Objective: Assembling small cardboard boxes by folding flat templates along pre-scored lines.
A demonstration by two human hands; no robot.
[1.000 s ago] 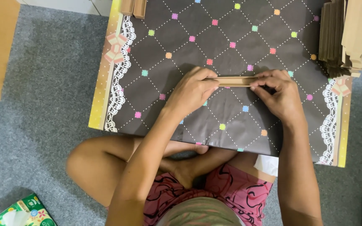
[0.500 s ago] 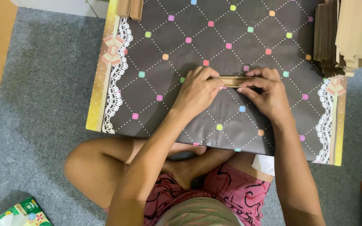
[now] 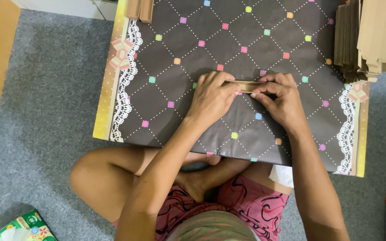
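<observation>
A narrow, flat strip of folded brown cardboard [image 3: 246, 85] lies near the middle of a low table covered in dark brown paper with a dotted diamond grid, coloured squares and white lace-print borders [image 3: 166, 120].

Left hand [image 3: 211, 99]: fingers curled over the left end of the strip, pinching it against the table covering. The thumb is hidden under the fingers, so its exact contact cannot be confirmed.

Right hand [image 3: 280, 100]: fingertips pressed together on the right end of the strip, with the thumb along its near edge. Both hands hold the strip level, and only its middle section is exposed between them.

Surroundings:
- A tall stack of tan cardboard pieces [image 3: 371, 35] stands at the far right corner of the table.
- Two small brown cardboard blocks [image 3: 140, 9] sit at the far edge, on the left.
- A green tissue box [image 3: 21, 227] rests on the grey carpet [image 3: 36, 147], well apart from the hands.
- The person sits cross-legged in patterned pink shorts [image 3: 251, 205].
</observation>
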